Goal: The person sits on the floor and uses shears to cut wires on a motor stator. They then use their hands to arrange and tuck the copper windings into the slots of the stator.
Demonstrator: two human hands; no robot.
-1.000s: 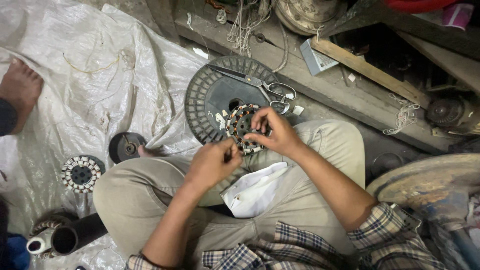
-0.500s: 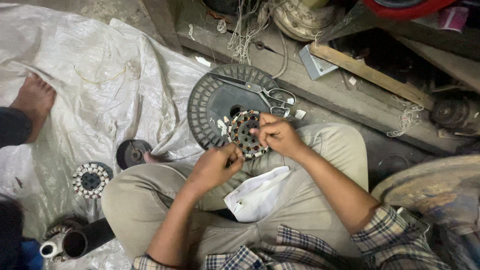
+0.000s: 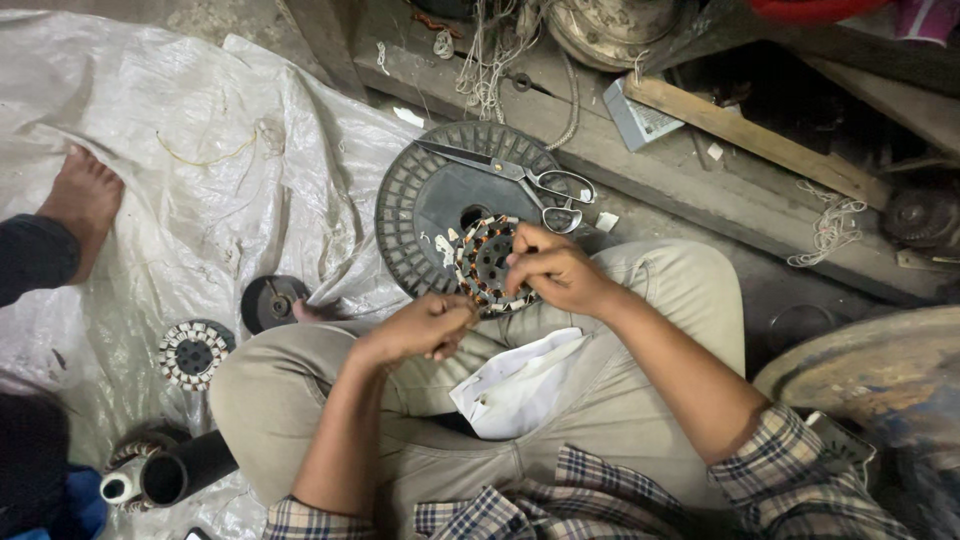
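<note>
We see the wound stator (image 3: 487, 262) held above the knees, against the black spool (image 3: 430, 215): right hand (image 3: 555, 270) pinching its rim, left hand (image 3: 425, 325) closed just below, seemingly on a fine wire. It looks heavy and rigid, its copper windings fragile, so we judge the steel rim the safest hold.

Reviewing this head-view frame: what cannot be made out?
- Stator: its right part hidden by the right hand.
- Left hand: whatever its curled fingers pinch is too small to see.
- Second stator: windings too small to judge.
- Other person's foot: body cut off at left edge.

A floor-level repair workshop: wound stators (image 3: 192, 353), scissors (image 3: 520, 175), scrap metal.
</note>
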